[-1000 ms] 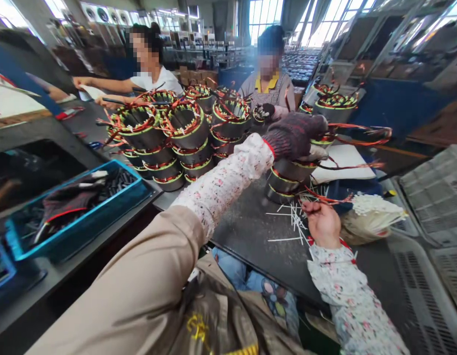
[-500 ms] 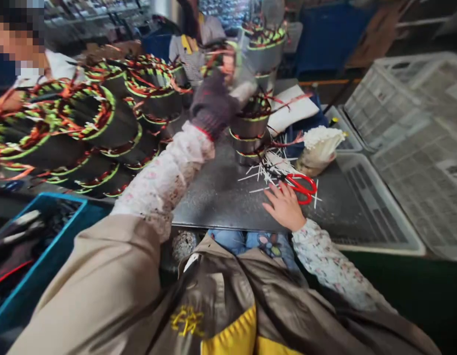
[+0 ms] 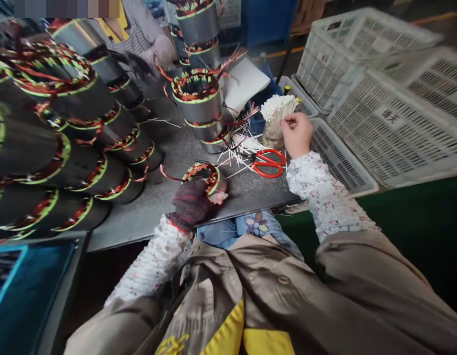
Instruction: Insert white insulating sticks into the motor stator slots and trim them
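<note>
My left hand (image 3: 193, 201), in a dark knitted glove, is closed over a wound motor stator (image 3: 209, 176) that rests near the front edge of the dark table (image 3: 154, 207). Its copper and red wires stick out to the left. My bare right hand (image 3: 297, 134) is pinched at a bundle of white sticks (image 3: 277, 108) standing in a small container. Red-handled scissors (image 3: 268, 162) lie on the table just left of that hand, among loose white sticks. A stack of two stators (image 3: 198, 106) stands behind them.
Many stacked stators (image 3: 58, 133) crowd the left of the table. White plastic crates (image 3: 376, 84) sit at the right. A blue bin (image 3: 17, 281) is at lower left. A co-worker's gloved hand (image 3: 134, 61) works across the table.
My left hand has brought one stator from the far stack down to the table's front edge. My right hand left the table by the scissors and rose to the white sticks.
</note>
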Demonstrator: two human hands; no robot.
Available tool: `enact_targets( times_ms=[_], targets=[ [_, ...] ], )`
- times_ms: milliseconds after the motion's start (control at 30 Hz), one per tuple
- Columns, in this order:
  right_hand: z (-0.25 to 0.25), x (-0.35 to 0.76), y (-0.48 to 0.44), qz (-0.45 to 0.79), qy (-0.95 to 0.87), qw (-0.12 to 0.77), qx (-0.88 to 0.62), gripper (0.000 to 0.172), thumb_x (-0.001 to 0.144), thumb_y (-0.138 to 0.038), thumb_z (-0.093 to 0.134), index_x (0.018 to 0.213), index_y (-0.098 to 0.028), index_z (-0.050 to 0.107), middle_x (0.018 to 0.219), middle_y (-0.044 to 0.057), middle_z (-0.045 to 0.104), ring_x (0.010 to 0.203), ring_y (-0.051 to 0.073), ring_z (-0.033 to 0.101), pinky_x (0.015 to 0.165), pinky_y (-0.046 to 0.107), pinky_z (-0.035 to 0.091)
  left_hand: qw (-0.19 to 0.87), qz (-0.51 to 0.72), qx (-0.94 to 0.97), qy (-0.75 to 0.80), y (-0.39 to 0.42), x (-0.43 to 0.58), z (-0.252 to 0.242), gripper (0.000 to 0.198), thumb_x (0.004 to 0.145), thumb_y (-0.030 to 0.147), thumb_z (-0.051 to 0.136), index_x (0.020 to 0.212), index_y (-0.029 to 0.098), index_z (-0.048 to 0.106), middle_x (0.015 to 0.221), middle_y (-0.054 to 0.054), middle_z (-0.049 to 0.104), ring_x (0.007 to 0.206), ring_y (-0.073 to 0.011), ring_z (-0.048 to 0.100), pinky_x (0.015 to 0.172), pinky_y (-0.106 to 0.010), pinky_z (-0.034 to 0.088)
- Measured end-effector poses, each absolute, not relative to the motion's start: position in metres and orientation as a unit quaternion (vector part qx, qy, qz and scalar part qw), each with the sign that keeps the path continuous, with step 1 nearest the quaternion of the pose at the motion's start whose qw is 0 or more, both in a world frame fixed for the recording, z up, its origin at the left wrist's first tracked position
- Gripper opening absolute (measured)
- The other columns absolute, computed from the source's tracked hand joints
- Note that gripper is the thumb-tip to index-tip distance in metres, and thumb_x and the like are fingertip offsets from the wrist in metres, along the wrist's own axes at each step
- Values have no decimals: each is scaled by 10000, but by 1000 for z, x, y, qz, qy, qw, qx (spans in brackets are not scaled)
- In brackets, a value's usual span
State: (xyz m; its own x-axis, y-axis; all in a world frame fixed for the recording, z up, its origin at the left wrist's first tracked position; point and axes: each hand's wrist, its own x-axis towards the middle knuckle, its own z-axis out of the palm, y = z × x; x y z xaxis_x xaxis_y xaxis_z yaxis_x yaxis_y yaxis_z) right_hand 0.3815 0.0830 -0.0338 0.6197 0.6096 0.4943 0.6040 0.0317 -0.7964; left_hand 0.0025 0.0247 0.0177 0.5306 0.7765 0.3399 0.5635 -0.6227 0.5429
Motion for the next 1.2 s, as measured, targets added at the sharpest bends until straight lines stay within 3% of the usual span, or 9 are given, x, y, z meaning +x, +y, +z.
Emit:
enact_targets(
  times_ms=[100, 233, 400, 533, 600, 700, 833, 933, 1200],
  targets=[
    [-21, 395, 105, -3, -447, 534, -718, 72, 863, -155, 723, 919, -169, 679, 934, 38, 680, 877, 180, 670, 970, 396, 530, 183, 220, 879, 381, 21, 10, 17, 491, 821, 609, 800, 1078, 191, 778, 1046, -151, 782, 1115, -386, 734, 1073, -574, 565],
    [-6, 398, 107, -11, -466, 493, -735, 145, 963, -206, 618, 870, -120, 688, 995, 64, 724, 993, 154, 693, 993, 334, 506, 283, 378, 793, 385, 22, 7, 15, 464, 1014, 613, 568, 1361, 313, 640, 1331, -61, 726, 1236, -252, 706, 1109, -437, 582],
    [9, 392, 90, 36, -372, 634, -677, 230, 951, -80, 606, 794, -223, 519, 826, -26, 696, 738, 96, 673, 771, 298, 556, 113, 481, 754, 433, -5, -22, -13, 758, 850, 781, 706, 1358, 230, 588, 1366, -135, 663, 1324, -297, 637, 1154, -493, 538],
    [26, 364, 60, 110, -361, 753, -539, 244, 932, -46, 507, 838, -250, 413, 761, -54, 698, 576, 95, 652, 544, 236, 456, 153, 304, 905, 257, -47, -15, -11, 235, 1031, 513, 612, 1082, 310, 717, 1016, -4, 779, 989, -156, 758, 1005, -325, 604],
    [33, 337, 31, 86, -420, 765, -481, 166, 949, -139, 579, 879, -249, 478, 758, -61, 699, 607, 104, 677, 583, 257, 511, 164, 217, 942, 196, -52, -2, 2, 211, 1046, 473, 597, 1144, 351, 738, 1114, 7, 793, 1114, -164, 752, 1102, -339, 561],
    [32, 288, -23, -3, -489, 751, -443, 49, 1003, -276, 625, 974, -237, 636, 902, 1, 752, 745, 139, 739, 703, 335, 597, 106, 215, 908, 343, -33, 12, 22, 379, 1042, 493, 597, 1342, 284, 695, 1352, -68, 728, 1373, -263, 634, 1263, -479, 419],
    [11, 238, -87, 15, -717, 567, -405, 161, 1017, -233, 518, 898, -247, 626, 1124, 57, 790, 1172, 253, 740, 988, 502, 605, 125, 215, 889, 384, 5, 13, 28, 416, 1023, 414, 660, 1384, 208, 681, 1351, -88, 734, 1285, -260, 682, 1190, -428, 485],
    [-8, 224, -109, 52, -751, 554, -355, 132, 985, -213, 526, 868, -243, 578, 987, 61, 793, 976, 245, 772, 836, 452, 645, 109, 230, 883, 395, 12, 11, 21, 479, 969, 431, 737, 1357, 154, 693, 1343, -132, 731, 1244, -295, 693, 1125, -463, 521],
    [-19, 210, -118, 168, -672, 601, -397, 177, 1012, -210, 508, 897, -223, 641, 786, 48, 730, 709, 195, 693, 654, 347, 580, 52, 273, 908, 314, 7, 9, 20, 199, 1021, 327, 655, 1083, 162, 747, 1160, -87, 791, 1088, -242, 750, 1024, -435, 579]
  ],
)
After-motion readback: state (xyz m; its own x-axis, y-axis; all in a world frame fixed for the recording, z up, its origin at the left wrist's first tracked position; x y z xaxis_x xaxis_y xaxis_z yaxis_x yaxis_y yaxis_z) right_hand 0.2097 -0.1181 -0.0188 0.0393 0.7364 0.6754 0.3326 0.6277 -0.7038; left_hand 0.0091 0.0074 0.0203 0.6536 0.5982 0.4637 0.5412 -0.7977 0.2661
